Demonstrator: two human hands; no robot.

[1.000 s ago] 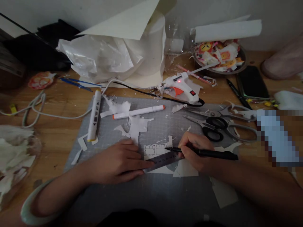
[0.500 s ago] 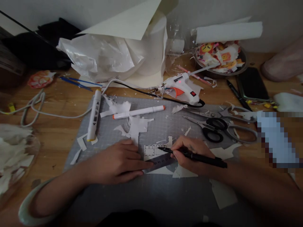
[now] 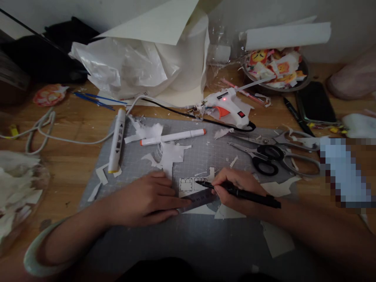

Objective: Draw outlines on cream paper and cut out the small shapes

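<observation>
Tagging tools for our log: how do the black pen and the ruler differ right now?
The black pen is slim and dark; the ruler is a flat, greyish strip with markings.
The right hand grips the pen; the left hand rests fingers on the ruler.
The pen slants; the ruler lies flat.
Both are long and straight.

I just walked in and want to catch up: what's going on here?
A person's right grip holds a black pen, its tip at a small drawn outline on white paper. The left grip rests its fingers on a ruler laid over that paper, on a grey cutting mat. Behind, a glue gun shows a red light.
</observation>
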